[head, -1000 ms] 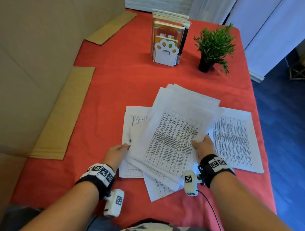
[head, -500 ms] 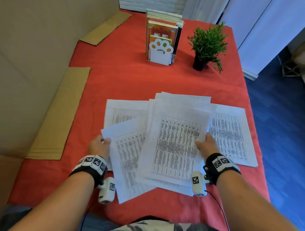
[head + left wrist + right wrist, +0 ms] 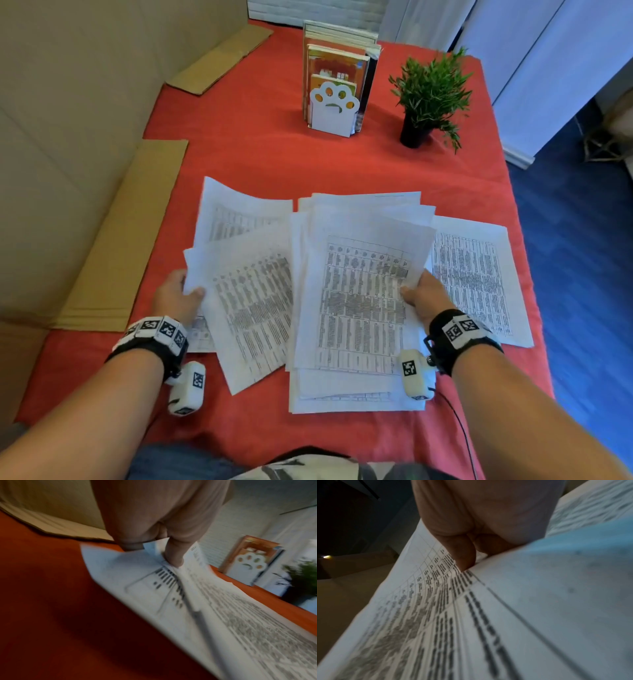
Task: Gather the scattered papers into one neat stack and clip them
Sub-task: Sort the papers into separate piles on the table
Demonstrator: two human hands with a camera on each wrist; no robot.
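Note:
Several printed white sheets lie fanned on the red tablecloth (image 3: 260,161). My right hand (image 3: 416,291) pinches the right edge of the main pile of papers (image 3: 359,301), thumb on top; the right wrist view shows the thumb (image 3: 462,555) pressed on the printed page (image 3: 436,615). My left hand (image 3: 181,294) pinches the left corner of a tilted sheet (image 3: 253,301), lifted a little; in the left wrist view its thumb (image 3: 173,553) grips that sheet (image 3: 223,608). Another sheet (image 3: 236,212) lies behind it, and one sheet (image 3: 479,281) lies flat at the right. No clip is visible.
A white paw-shaped bookend with books (image 3: 334,92) and a small potted plant (image 3: 428,99) stand at the back. Cardboard strips (image 3: 120,240) and a cardboard wall line the left side. The table's right edge drops to blue floor (image 3: 582,257).
My left hand took hold of a sheet at the left and drew it out, then lifted its corner. The right hand turned the main pile square to me.

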